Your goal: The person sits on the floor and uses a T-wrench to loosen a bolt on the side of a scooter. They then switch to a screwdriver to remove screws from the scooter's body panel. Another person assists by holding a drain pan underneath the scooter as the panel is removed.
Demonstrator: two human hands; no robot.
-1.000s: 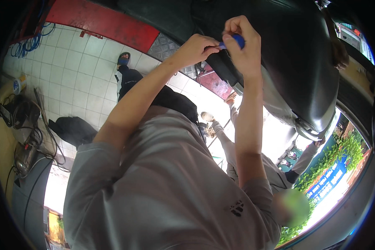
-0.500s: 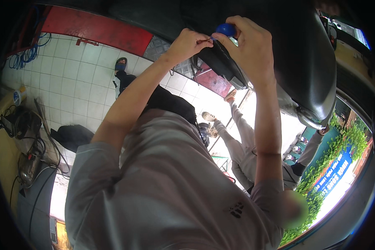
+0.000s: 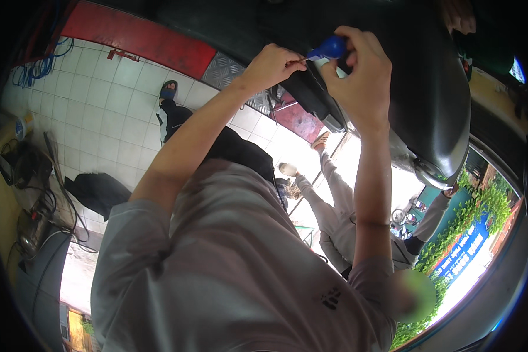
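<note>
Beside the black seat of a motorbike, both my hands are raised close together. My right hand is closed on a blue tool with a rounded, ball-like end that tapers to a narrow tip; its exact kind is unclear. The narrow end points left, toward my left hand. My left fingers are pinched together at that tip, on something thin and too small to name. Black bodywork of the motorbike lies just below my hands.
A red platform with a metal tread plate runs under the motorbike. Another person stands on the right, one hand at the seat's rear. Someone's sandalled foot is on the tiles. Cables and a black machine stand at left.
Both hands have shifted slightly right. The blue tool has tilted and drawn back a little from my left fingers, so more of its tapered part shows.
</note>
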